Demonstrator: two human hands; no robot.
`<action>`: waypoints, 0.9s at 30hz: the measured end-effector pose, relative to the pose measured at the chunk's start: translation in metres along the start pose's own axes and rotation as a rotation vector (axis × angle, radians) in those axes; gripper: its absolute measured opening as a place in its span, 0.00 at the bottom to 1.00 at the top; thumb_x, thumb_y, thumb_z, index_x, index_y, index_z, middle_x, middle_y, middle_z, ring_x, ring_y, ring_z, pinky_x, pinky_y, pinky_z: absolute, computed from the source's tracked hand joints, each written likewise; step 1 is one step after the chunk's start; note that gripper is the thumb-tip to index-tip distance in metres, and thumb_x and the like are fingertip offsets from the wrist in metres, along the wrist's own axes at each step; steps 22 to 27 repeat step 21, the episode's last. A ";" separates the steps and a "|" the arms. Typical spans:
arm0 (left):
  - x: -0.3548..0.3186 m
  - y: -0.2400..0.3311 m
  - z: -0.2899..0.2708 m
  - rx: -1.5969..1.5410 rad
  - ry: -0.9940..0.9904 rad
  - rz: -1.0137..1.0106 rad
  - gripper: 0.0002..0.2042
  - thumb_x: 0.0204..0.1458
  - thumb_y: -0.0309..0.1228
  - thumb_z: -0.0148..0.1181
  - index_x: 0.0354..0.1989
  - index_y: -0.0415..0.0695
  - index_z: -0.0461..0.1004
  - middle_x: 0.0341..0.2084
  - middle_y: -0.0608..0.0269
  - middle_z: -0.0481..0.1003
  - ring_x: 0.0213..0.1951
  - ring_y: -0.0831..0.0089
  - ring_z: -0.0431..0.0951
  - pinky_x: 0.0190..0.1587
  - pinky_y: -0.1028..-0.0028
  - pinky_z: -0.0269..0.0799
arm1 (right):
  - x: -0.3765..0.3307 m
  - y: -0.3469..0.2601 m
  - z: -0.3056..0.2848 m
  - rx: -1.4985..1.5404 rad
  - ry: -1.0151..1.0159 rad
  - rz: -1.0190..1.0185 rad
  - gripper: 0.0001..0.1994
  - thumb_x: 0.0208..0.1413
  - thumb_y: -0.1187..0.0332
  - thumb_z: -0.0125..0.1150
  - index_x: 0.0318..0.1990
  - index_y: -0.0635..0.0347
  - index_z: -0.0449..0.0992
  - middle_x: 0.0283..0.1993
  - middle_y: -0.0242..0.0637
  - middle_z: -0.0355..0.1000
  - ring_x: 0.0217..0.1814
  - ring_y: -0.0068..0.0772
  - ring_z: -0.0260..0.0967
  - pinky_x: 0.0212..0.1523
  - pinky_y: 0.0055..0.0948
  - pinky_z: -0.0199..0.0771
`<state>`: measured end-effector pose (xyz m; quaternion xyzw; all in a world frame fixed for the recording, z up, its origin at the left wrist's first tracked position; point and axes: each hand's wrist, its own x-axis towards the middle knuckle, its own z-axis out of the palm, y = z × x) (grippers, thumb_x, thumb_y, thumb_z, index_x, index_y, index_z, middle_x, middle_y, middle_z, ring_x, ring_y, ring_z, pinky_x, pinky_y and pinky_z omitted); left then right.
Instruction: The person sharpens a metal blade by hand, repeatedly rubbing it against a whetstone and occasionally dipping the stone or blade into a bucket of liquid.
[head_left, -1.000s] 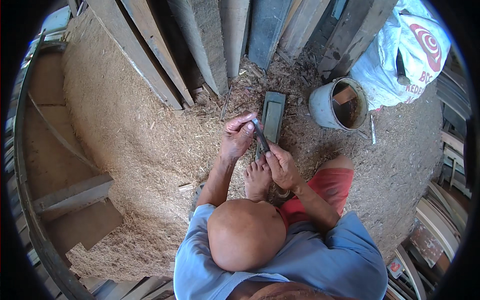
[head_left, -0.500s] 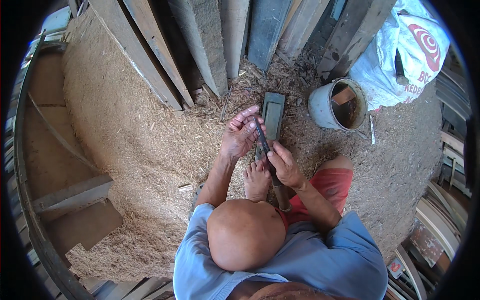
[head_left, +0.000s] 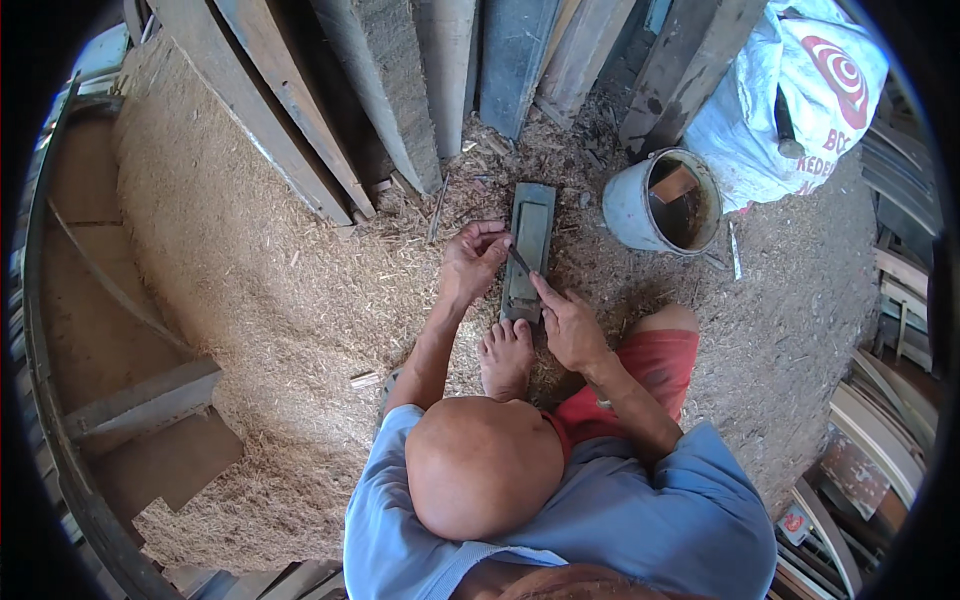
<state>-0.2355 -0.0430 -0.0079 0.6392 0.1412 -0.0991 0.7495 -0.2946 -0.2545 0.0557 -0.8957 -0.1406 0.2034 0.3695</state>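
Blade (head_left: 519, 262) pinched in left hand (head_left: 473, 262), pressed by right hand (head_left: 568, 325) onto sharpening stone (head_left: 528, 250); best kept flat, strokes even.

The left hand (head_left: 474, 257) moved up and a bit to the left, away from the foot (head_left: 506, 357), and ended beside the middle of the long grey stone (head_left: 530, 250). The right hand (head_left: 570, 325) slid down and to the right, so the two hands were farther apart than before. The thin dark blade (head_left: 519, 262) had stood up between the hands over the stone; later it lay low and slanted across the stone
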 end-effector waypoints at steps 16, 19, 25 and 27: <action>-0.021 -0.065 0.025 1.000 -0.246 0.898 0.18 0.45 0.25 0.63 0.48 0.40 0.79 0.49 0.47 0.79 0.59 0.50 0.76 0.65 0.61 0.72 | 0.001 0.037 0.038 -0.127 -0.126 0.218 0.42 0.58 0.71 0.54 0.78 0.63 0.42 0.39 0.70 0.76 0.43 0.71 0.76 0.49 0.58 0.76; -0.005 -0.053 0.030 0.976 -0.388 0.711 0.16 0.44 0.26 0.64 0.45 0.42 0.81 0.51 0.51 0.79 0.59 0.54 0.77 0.62 0.66 0.74 | 0.018 -0.003 0.009 -0.080 -0.280 0.437 0.45 0.51 0.75 0.55 0.77 0.67 0.40 0.42 0.71 0.76 0.47 0.70 0.77 0.51 0.58 0.76; 0.054 -0.040 0.020 1.117 -0.270 1.023 0.24 0.33 0.33 0.73 0.45 0.48 0.82 0.50 0.52 0.79 0.62 0.55 0.75 0.63 0.68 0.74 | 0.039 0.007 0.009 -0.134 -0.236 0.347 0.47 0.51 0.76 0.55 0.78 0.63 0.38 0.42 0.72 0.76 0.46 0.70 0.77 0.51 0.58 0.77; 0.054 -0.040 0.020 1.117 -0.270 1.023 0.24 0.33 0.33 0.73 0.45 0.48 0.82 0.50 0.52 0.79 0.62 0.55 0.75 0.63 0.68 0.74 | 0.039 0.007 0.009 -0.134 -0.236 0.347 0.47 0.51 0.76 0.55 0.78 0.63 0.38 0.42 0.72 0.76 0.46 0.70 0.77 0.51 0.58 0.77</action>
